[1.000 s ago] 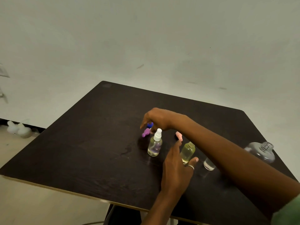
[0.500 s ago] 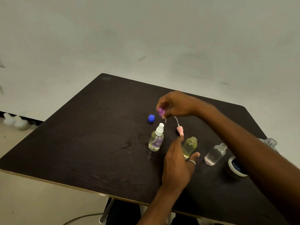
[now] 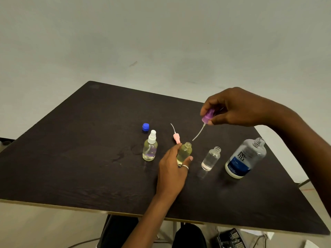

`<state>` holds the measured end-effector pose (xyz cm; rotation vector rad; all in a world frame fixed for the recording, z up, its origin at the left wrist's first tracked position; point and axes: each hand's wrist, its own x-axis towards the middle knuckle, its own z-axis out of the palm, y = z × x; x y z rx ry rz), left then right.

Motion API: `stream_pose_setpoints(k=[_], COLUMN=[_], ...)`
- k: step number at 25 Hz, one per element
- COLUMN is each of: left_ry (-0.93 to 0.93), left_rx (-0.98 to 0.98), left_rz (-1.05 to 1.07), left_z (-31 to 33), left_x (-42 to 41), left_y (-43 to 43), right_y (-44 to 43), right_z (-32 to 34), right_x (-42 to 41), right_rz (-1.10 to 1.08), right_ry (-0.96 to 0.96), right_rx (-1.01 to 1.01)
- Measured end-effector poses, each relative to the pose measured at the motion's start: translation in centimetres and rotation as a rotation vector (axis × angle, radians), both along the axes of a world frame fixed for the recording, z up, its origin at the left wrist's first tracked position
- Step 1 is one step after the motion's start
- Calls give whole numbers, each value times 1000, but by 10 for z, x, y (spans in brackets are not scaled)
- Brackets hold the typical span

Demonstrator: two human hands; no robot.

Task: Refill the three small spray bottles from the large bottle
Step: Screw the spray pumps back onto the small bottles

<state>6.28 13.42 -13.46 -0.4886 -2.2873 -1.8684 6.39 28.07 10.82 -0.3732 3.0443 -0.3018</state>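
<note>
Three small bottles stand in a row on the dark table (image 3: 71, 158). The left bottle (image 3: 150, 149) has a white spray top and yellowish liquid. My left hand (image 3: 172, 169) grips the middle bottle (image 3: 184, 152), uncapped, with yellowish liquid. The right small bottle (image 3: 211, 158) is open and nearly empty. The large open bottle (image 3: 245, 158) with a blue label stands at the right. My right hand (image 3: 238, 108) holds a purple spray top (image 3: 207, 117) in the air, its tube hanging down toward the middle bottle. A pink spray top (image 3: 176, 136) lies behind the middle bottle.
A blue cap (image 3: 145, 127) lies on the table behind the left bottle. The pale wall rises just beyond the table's far edge. Under the near edge are a dark seat (image 3: 189, 237), cables and a black item (image 3: 231, 238) on the floor.
My right hand picked the purple spray top off the table, lifted it and carried it rightward above the bottles. My left hand closed around the middle bottle.
</note>
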Motion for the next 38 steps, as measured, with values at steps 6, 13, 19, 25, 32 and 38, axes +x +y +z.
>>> stream_pose_setpoints(k=[6,13,19,25,32,38], left_ry=[25,27,39,34,39,30], left_rx=[12,26,16,23,2,-5], left_rz=[-11,-18,-16,-19,-21,-29], left_z=[-1,-3,-4,-2,-3,-1], left_x=[0,-1,-2,-1,0,0], left_y=[-2,-1,-1,-1,-2,-3], right_y=[-3,-12,-15,-26,-25,-26], right_z=[-10,-24,-32,-58,-76,-80], right_x=[-2,-11,-11,-10,-8,-11], right_rz=[33,56,82,142,125,113], right_ry=[-4,-6,-46,-78,-56,-72], right_rx=[-10,25,25,104,132,136])
